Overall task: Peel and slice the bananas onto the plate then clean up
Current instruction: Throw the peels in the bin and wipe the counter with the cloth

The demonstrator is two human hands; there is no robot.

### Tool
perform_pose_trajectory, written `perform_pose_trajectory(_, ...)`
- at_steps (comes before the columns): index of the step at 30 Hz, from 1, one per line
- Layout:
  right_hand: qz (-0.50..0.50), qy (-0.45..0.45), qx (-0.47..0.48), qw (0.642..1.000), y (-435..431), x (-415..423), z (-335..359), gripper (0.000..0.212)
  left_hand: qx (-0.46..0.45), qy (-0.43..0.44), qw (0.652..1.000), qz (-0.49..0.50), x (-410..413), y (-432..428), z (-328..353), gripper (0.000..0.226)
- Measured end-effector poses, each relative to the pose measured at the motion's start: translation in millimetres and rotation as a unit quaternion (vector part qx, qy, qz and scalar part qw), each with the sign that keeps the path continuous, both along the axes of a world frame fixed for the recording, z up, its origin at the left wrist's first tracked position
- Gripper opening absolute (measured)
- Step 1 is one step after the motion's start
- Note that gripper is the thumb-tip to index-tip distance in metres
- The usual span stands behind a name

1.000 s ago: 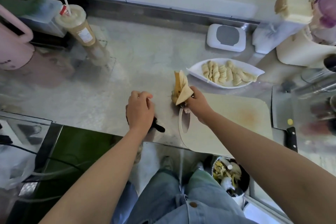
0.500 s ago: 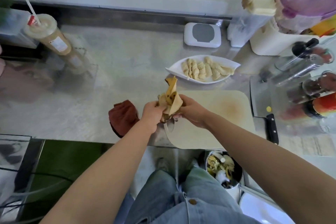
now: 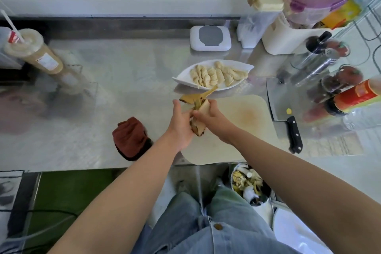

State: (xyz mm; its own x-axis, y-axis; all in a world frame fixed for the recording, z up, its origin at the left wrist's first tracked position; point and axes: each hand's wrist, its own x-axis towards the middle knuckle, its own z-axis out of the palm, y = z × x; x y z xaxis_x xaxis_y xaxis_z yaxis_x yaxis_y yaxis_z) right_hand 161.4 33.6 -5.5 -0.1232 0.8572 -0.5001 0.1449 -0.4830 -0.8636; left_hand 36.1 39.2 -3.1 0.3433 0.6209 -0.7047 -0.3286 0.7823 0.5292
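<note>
Currently, my left hand (image 3: 181, 123) and right hand (image 3: 211, 118) both curl around the bundled banana peels (image 3: 192, 97), held above the left end of the cutting board (image 3: 249, 130). Sliced banana (image 3: 214, 75) lies on the white plate (image 3: 184, 76), just beyond the board.

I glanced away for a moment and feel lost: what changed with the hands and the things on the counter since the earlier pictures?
The left hand left the red cloth, moved right and took hold of the banana peels, which the right hand alone held before. Both now hold them over the cutting board. The cloth, the plate of slices and the cleaver stayed put.
</note>
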Motion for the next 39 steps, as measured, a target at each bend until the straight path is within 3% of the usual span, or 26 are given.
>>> perform_pose_trajectory(8,-0.146,0.108,-0.062,0.981,-18.8,27.8,-1.1,0.057,0.030,-0.052,0.996,-0.065,34.8,-11.4,2.1,0.097)
perform_pose_trajectory(16,-0.182,0.090,-0.048,0.978,-42.1,69.0,-3.6,0.061,0.027,-0.085,0.992,-0.091,65.5,-27.6,-0.1,0.093)
perform_pose_trajectory(18,-0.202,0.093,-0.038,0.974,-50.5,79.7,-5.3,0.058,0.034,-0.041,0.992,-0.111,77.6,-33.1,-1.6,0.091)
perform_pose_trajectory(20,-0.210,0.080,-0.023,0.974,-60.5,92.0,-6.7,0.054,0.076,0.059,0.985,-0.143,92.8,-40.9,-2.7,0.086)
perform_pose_trajectory(23,-0.198,0.080,-0.039,0.976,-79.6,112.4,0.7,0.047,0.130,0.200,0.960,-0.148,110.6,-56.5,-1.6,0.064)
perform_pose_trajectory(24,-0.185,0.090,-0.055,0.977,-86.9,121.8,1.4,0.046,0.173,0.266,0.934,-0.162,113.0,-61.3,-5.3,0.052)
perform_pose_trajectory(25,-0.168,0.105,-0.074,0.977,-95.1,132.4,1.9,0.046,0.240,0.361,0.880,-0.196,112.4,-64.7,-10.9,0.041)
perform_pose_trajectory(27,-0.126,0.143,-0.123,0.974,-112.7,153.7,2.2,0.057,0.366,0.512,0.728,-0.272,107.8,-72.9,-25.0,0.028)
perform_pose_trajectory(28,-0.102,0.154,-0.150,0.971,-122.4,165.0,1.0,0.065,0.398,0.541,0.677,-0.300,107.0,-76.8,-31.2,0.026)
perform_pose_trajectory(29,-0.074,0.162,-0.170,0.969,-133.2,174.6,1.1,0.067,0.412,0.550,0.650,-0.324,107.9,-81.4,-36.8,0.024)
perform_pose_trajectory(32,-0.015,0.166,-0.220,0.961,-168.0,200.1,-0.6,0.055,0.411,0.578,0.609,-0.354,122.8,-98.5,-42.8,0.022)
perform_pose_trajectory(36,-0.002,0.114,-0.288,0.951,-207.3,223.5,-5.6,0.036,0.437,0.593,0.581,-0.347,145.4,-122.4,-45.7,0.038)
perform_pose_trajectory(39,-0.039,0.037,-0.323,0.945,-227.9,236.8,-20.3,0.044,0.438,0.600,0.563,-0.362,158.1,-135.7,-49.0,0.046)
